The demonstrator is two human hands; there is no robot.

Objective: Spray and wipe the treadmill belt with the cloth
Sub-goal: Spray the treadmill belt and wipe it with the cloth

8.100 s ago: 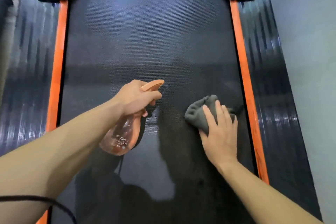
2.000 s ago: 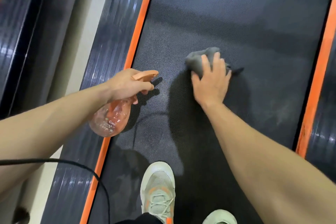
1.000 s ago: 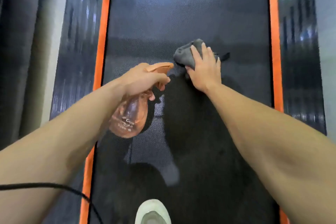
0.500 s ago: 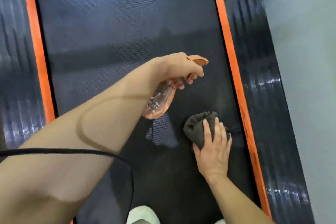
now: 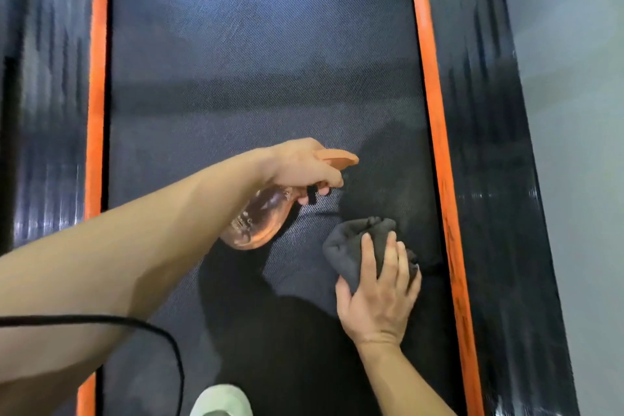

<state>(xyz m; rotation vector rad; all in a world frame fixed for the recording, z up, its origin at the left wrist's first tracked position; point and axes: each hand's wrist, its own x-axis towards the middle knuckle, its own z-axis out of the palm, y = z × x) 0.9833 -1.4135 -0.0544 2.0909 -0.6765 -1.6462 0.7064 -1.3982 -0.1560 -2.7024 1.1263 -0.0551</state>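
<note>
Treadmill belt (image 5: 253, 61): cloth (image 5: 351, 246) under right hand (image 5: 378, 304), bottle (image 5: 260, 223) in left hand (image 5: 304, 165)

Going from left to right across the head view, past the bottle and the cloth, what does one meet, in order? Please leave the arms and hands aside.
Left side rail → left orange strip → bare treadmill belt → spray bottle → cloth → right orange strip → right side rail → grey surface.

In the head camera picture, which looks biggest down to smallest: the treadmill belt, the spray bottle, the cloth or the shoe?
1. The treadmill belt, by far.
2. The spray bottle and the cloth look about alike, and each is partly covered, so I won't rank them.
3. The shoe, though the picture's edge cuts it off.
</note>
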